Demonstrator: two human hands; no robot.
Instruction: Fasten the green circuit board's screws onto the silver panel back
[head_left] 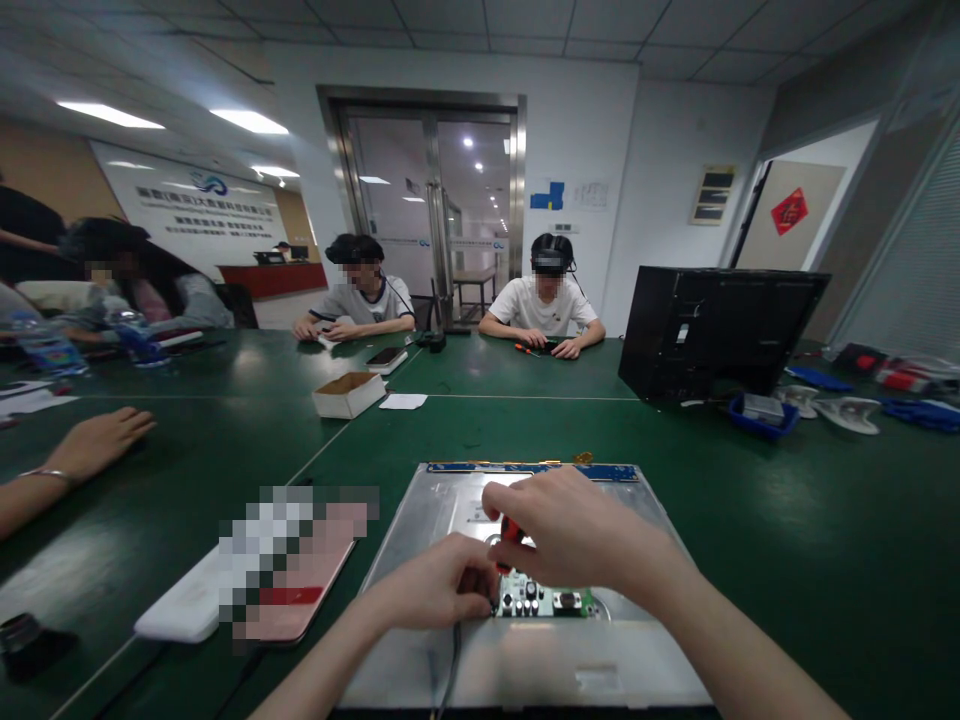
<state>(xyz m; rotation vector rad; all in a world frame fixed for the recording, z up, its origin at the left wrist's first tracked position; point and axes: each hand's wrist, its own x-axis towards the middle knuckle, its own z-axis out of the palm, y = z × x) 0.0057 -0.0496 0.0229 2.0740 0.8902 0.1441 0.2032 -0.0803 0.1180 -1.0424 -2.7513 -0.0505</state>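
Flat before me lies a silver metal display panel [630, 660], with a blue circuit strip [615, 473] along its far edge. A green circuit board [536, 600] sits near its middle, partly covered by my hands. My right hand [581, 525] is closed around the red and black handle of a screwdriver [511, 540], held over the board; its tip is hidden. Beside it, my left hand [442, 582] rests at the board's left edge, fingers curled together; what they hold, if anything, is hidden. A dark cable [454, 660] runs down from below that hand.
Left of the panel lie a white phone-like slab [176, 610] and a pink one [292, 615]. Another person's hand [105, 445] rests further left. Ahead stands an open box [349, 397]; a black monitor [712, 330] and blue tray [763, 415] are at right. Two people work opposite.
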